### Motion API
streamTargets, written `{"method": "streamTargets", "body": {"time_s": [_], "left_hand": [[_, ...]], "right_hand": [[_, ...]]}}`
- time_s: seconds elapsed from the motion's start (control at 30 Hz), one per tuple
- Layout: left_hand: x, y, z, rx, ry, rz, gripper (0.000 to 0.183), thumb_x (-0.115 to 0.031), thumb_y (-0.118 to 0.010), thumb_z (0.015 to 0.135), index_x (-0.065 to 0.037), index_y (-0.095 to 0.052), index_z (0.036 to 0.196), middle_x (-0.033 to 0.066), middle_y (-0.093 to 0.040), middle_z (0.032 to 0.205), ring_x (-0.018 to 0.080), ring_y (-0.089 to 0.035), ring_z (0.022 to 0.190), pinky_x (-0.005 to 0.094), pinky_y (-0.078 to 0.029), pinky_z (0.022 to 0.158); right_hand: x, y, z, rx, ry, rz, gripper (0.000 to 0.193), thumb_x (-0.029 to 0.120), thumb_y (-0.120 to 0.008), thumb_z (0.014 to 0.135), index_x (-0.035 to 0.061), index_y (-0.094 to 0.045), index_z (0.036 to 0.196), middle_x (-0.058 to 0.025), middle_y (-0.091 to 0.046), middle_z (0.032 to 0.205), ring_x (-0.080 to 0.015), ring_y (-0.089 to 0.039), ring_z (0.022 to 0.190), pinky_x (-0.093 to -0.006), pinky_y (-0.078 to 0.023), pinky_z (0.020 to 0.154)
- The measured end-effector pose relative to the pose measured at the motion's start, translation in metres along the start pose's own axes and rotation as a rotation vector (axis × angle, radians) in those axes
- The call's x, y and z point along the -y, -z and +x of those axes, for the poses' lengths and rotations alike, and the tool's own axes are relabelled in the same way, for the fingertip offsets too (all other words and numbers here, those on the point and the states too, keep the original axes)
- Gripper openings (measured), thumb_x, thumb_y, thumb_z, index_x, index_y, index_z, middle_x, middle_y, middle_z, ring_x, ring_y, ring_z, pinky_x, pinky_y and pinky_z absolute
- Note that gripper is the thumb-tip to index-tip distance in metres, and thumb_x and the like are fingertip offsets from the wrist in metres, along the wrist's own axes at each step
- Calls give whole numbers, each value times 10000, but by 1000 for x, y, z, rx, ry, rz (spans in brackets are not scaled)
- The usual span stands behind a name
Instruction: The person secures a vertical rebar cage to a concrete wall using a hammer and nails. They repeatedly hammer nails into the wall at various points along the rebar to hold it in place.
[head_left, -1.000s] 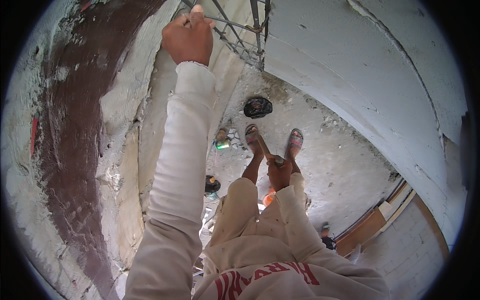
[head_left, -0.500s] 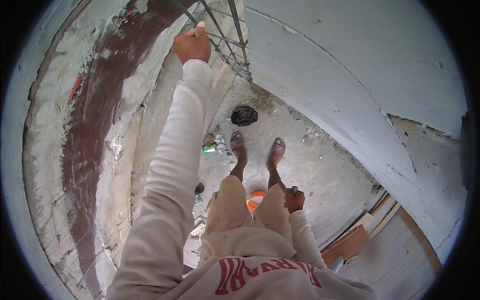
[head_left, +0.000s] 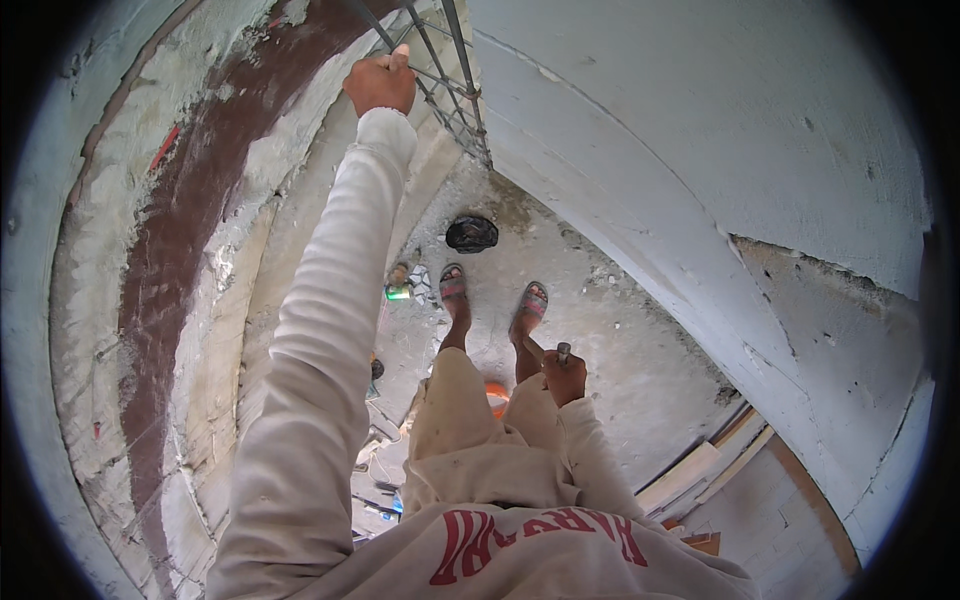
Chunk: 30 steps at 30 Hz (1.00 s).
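Note:
My left hand is raised at the top of the view, closed with the thumb up, on a bar of a tied rebar cage. The cage runs down from the top edge between the walls. My right hand is low beside my right thigh, its fingers wrapped around a tool. Only a short grey, rounded end of that tool shows above the fist. The rest is hidden by the hand, so its exact kind is unclear.
A rough plastered wall with a dark red-brown band rises on the left; a grey wall slants on the right. A black bag lies beyond my sandals. An orange bucket is below me. Wooden boards lie lower right.
My view has shifted slightly, so the floor, my legs and right hand sit farther left in it. Both hands keep their grips.

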<state>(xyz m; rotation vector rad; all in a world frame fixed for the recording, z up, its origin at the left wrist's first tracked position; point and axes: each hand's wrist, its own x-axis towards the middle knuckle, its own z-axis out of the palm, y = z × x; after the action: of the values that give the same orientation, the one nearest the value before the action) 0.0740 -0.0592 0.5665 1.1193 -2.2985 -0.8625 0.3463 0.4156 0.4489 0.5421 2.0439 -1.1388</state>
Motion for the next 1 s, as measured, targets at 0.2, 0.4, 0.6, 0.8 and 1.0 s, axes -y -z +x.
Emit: {"method": "streamTargets", "body": {"time_s": [0.2,0.4,0.6,0.8,1.0], "left_hand": [[8,-6,2,-10,-32,-40,370,-360,-745,951,-20,-816,823,230,-744,785,415,-725,793,478,-554,860],[16,13,-1,120,23,54,396,-388,-723,954,-12,-800,858,239,-750,857,448,-719,858,491,-552,870],[-24,73,-18,277,-58,130,413,-400,-656,1001,-10,-793,1007,166,-789,926,266,-773,924,383,-561,870],[-149,220,-44,56,-224,-590,336,-219,-670,1049,101,-741,1125,143,-783,1017,188,-764,950,278,-582,884],[-236,298,-56,-71,-360,-625,367,-240,-683,1046,101,-732,1173,151,-777,1060,211,-754,1006,301,-576,930]], "right_hand": [[-43,21,-9,58,124,-461,357,339,-699,909,-3,-756,822,-154,-699,644,-266,-710,579,-415,-575,578],[-34,99,-18,-132,0,-697,420,427,-798,822,15,-761,757,-193,-734,717,-327,-744,684,-456,-599,699],[-116,177,17,-348,-320,-479,233,271,-780,789,38,-790,794,-151,-781,792,-325,-769,790,-428,-615,802],[-170,196,14,-350,-484,-755,361,280,-750,837,-9,-729,1052,-227,-767,1082,-377,-756,1030,-459,-607,920],[-205,184,6,-306,-462,-624,501,402,-751,844,-28,-697,1093,-233,-755,1102,-371,-756,1029,-470,-615,887]]}}
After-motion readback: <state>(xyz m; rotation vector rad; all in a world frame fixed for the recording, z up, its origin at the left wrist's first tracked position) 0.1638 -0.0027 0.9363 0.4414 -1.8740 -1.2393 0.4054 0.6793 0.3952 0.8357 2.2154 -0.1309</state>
